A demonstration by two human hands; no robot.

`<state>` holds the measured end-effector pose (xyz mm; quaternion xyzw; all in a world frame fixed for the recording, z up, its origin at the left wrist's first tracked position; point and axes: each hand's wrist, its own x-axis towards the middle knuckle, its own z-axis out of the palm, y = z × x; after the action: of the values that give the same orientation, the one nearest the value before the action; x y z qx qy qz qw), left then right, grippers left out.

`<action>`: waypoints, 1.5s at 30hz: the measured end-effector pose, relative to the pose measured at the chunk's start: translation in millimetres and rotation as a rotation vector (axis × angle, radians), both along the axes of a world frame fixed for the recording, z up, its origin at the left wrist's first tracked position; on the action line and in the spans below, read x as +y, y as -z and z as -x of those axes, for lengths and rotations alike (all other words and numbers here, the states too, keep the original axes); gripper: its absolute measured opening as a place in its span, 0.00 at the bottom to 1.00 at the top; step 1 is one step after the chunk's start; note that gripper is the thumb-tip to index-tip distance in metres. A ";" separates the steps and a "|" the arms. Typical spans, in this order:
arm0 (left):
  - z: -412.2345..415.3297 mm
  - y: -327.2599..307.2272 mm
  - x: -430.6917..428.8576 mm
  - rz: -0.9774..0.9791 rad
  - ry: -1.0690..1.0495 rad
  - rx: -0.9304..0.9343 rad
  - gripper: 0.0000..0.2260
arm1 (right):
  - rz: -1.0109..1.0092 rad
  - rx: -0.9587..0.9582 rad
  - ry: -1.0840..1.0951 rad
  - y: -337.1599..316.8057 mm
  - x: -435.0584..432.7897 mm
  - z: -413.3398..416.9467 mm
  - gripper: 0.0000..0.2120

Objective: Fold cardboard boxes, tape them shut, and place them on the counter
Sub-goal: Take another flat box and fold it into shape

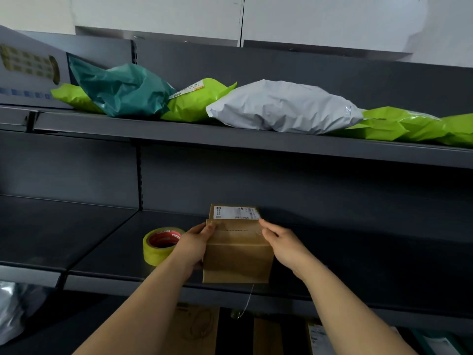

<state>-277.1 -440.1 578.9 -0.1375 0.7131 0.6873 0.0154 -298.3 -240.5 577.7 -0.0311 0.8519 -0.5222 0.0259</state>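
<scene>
A small brown cardboard box [238, 254] stands on the dark grey shelf [107, 254] in front of me. Its rear flap stands up and carries a white shipping label [235, 212]. My left hand [195, 243] grips the box's left side, fingers curled over the top left edge. My right hand [280, 242] holds the top right corner, fingertips pinching near the label's edge. A roll of yellow tape [160, 245] with a red core lies on the shelf just left of my left hand.
The upper shelf [230, 135] holds soft mailer bags: green [194, 101], teal [122, 90] and a grey one [284, 106]. More cardboard boxes [197, 326] sit below the shelf's front edge. A thin thread hangs from the box's lower edge.
</scene>
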 end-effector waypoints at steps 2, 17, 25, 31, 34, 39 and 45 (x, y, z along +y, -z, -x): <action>4.9 0.1 1.1 -0.028 -0.015 -0.014 0.23 | -0.004 0.002 -0.003 1.5 -0.8 1.2 0.20; 5.0 6.4 -9.1 -0.125 0.031 -0.011 0.24 | -0.085 0.072 -0.133 2.7 9.6 15.4 0.22; -0.6 16.2 -4.9 -0.150 0.034 0.045 0.22 | -0.106 0.063 -0.273 5.1 21.7 21.2 0.28; -8.2 22.9 1.7 -0.121 -0.015 0.065 0.23 | -0.054 0.075 -0.307 9.6 24.0 19.7 0.27; -10.7 20.4 7.8 -0.047 -0.092 0.087 0.23 | -0.019 0.100 -0.302 9.9 26.9 20.5 0.27; -16.9 9.0 15.8 0.097 -0.166 0.100 0.23 | -0.047 0.179 -0.293 4.7 27.9 18.1 0.27; -14.9 -2.5 9.8 0.089 -0.206 0.068 0.20 | -0.063 0.246 -0.176 -16.0 21.3 16.2 0.25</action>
<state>-262.2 -430.3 581.3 -0.1873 0.7251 0.6572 -0.0854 -314.4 -219.2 593.7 -0.1686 0.8585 -0.4833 -0.0318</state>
